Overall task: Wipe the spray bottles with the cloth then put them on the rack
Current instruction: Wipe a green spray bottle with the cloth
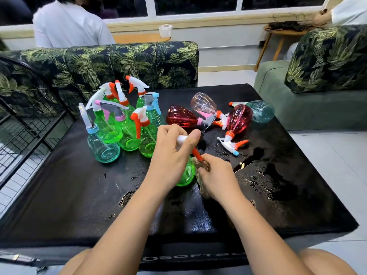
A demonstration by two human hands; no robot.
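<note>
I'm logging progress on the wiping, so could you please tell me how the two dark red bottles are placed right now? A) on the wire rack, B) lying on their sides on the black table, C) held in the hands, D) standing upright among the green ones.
B: both dark red bottles lie tipped over on the black table, apart from the upright green bottles.

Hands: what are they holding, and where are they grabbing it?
The left hand grips a green spray bottle by its white sprayer head at the top. The right hand holds a cloth bunched against the bottle's red trigger.
</note>
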